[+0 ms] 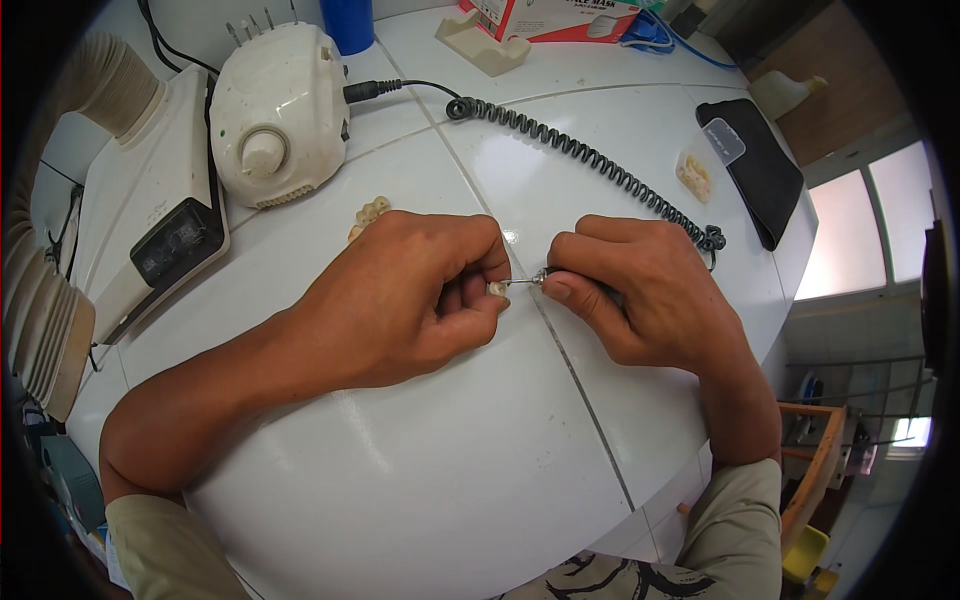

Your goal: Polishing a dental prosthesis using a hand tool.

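Between the thumb and fingers of my left hand is a small off-white dental crown. My right hand grips a dental handpiece; only its metal nose shows, the body being hidden in my fingers. Its thin bur points left and reaches the crown, apparently touching it. Just beyond my left hand lies a cream-coloured row of teeth, partly covered by that hand. A coiled black cord runs from near my right hand to a white control box.
At the left stands a white machine with a ribbed hose. Several burs stick up from the control box. Toward the back are a blue cup, a cream holder and a mask box. A small clear container and black pouch lie right.
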Demonstrator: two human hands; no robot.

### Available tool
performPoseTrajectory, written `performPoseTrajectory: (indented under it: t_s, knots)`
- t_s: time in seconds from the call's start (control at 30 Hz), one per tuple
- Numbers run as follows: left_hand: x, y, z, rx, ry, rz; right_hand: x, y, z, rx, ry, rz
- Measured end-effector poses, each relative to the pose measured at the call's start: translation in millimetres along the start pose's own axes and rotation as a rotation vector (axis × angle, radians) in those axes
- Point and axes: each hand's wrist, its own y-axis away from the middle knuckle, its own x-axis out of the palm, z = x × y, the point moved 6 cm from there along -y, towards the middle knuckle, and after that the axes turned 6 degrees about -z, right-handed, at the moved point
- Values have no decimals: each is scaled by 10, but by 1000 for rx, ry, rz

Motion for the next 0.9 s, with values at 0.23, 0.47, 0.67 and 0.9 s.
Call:
performPoseTrajectory:
  t_s: [0.23,0.47,0.67,0.9]
  knots:
    - [-3,-8,2,-8,-2,1,4,-1,-9,-2,3,-19]
    - [5,-13,4,-6,10,4,-4,5,-8,-7,-2,-19]
    - [-1,-3,-8,-2,-10,3,-3,8,-4,-2,-1,-24]
    - [4,6,-13,7,-15,-2,-13,9,9,-17,-11,-23]
